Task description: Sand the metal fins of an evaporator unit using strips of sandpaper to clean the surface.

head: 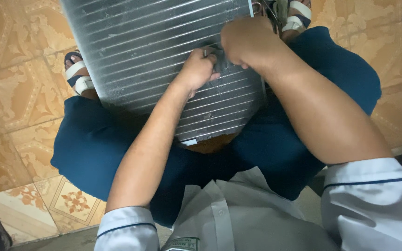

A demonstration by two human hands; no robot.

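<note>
Patterned orange tile floor [19, 97]; finned coil panel [154, 56] propped between knees for steadiness; left hand [197, 69] and right hand [247, 42] close together, fingers curled, seemingly pinching a small tool at the fins.

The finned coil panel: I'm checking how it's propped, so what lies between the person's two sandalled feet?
In the head view, the finned coil panel fills the stretch between the left sandal and the right sandal; both hands, left hand and right hand, rest on it.

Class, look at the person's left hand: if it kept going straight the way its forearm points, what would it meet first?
The left hand points up and right across the finned metal panel. It would probably meet the right hand almost at once; they look close, though depth is unclear.
</note>
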